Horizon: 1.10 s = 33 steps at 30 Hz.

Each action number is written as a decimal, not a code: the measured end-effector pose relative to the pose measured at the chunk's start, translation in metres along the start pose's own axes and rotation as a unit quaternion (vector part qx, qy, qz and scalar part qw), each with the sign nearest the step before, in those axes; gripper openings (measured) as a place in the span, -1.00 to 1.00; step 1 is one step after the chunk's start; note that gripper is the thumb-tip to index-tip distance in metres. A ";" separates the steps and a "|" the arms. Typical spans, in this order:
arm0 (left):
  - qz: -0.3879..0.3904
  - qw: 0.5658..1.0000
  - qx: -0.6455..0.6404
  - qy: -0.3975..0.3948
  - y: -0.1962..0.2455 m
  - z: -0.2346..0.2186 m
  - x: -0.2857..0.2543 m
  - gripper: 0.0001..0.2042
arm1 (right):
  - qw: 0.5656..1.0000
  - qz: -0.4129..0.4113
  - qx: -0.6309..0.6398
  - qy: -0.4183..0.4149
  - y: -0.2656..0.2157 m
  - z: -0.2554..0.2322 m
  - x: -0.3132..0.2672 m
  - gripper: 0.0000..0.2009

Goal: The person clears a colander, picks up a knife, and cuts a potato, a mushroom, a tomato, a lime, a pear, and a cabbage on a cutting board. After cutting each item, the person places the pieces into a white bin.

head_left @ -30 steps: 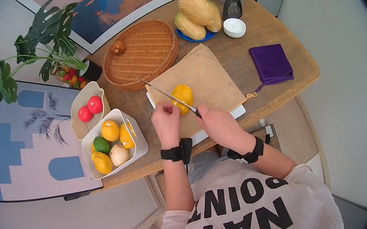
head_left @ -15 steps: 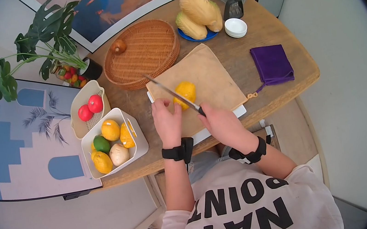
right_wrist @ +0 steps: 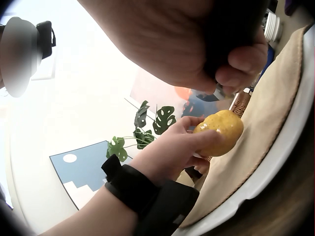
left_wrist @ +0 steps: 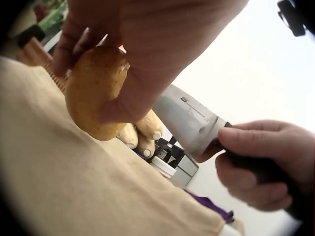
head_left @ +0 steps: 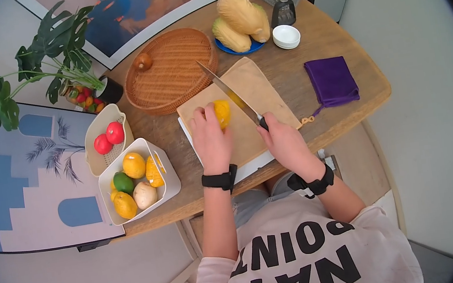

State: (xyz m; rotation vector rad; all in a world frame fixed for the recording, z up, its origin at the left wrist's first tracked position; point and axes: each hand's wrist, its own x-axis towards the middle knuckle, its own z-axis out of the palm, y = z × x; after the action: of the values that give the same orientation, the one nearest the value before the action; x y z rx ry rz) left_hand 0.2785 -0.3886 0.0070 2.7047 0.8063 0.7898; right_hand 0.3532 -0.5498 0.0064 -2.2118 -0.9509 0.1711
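My left hand (head_left: 212, 140) holds a rounded yellow fruit (head_left: 223, 113), thumb on one side and fingers on the other. In the left wrist view the fruit (left_wrist: 91, 96) has speckled yellow-brown skin and seems uncut on the side that shows. My right hand (head_left: 290, 143) grips a kitchen knife (head_left: 231, 94) by its black handle. The broad steel blade slants up and away, to the right of the fruit and apart from it. Beneath both hands lies a tan cloth (head_left: 260, 94) over a white board (head_left: 253, 166).
A white bin (head_left: 174, 189) of yellow fruits, one green and one pale, stands left, beside a cream basket (head_left: 90, 151) with red ones. Behind sit a wicker tray (head_left: 172, 80), pale yellow vegetables (head_left: 244, 16) on a blue plate, white bowls (head_left: 286, 36) and a purple cloth (head_left: 332, 82).
The knife has swung off the fruit to the right and now points farther away from me. My left hand has moved forward and taken hold of the fruit.
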 end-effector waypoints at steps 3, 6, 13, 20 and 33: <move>0.039 0.996 0.081 0.012 -0.010 0.001 -0.003 -0.61 | 1.000 -0.008 -0.010 -0.014 0.004 0.006 0.001 -0.78; 0.028 0.999 -0.022 -0.040 -0.004 -0.016 -0.013 -0.66 | 0.999 -0.017 -0.002 -0.033 0.006 0.014 -0.002 -0.77; -0.028 0.994 -0.103 0.012 -0.014 0.004 -0.027 -0.70 | 0.999 -0.007 0.029 -0.021 -0.011 -0.002 0.001 -0.77; -0.066 0.990 -0.121 -0.006 -0.003 0.005 -0.022 -0.76 | 0.998 -0.018 0.028 -0.060 0.007 0.018 0.004 -0.77; -0.068 0.997 -0.029 0.029 0.004 0.014 -0.016 -0.83 | 0.998 -0.021 -0.017 -0.054 -0.015 0.008 0.003 -0.77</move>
State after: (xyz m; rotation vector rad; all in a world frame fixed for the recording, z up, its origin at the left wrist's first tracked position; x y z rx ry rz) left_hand 0.2768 -0.4018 -0.0105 2.5552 0.9541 0.8509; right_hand 0.3435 -0.5366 0.0109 -2.2299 -1.0657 0.2594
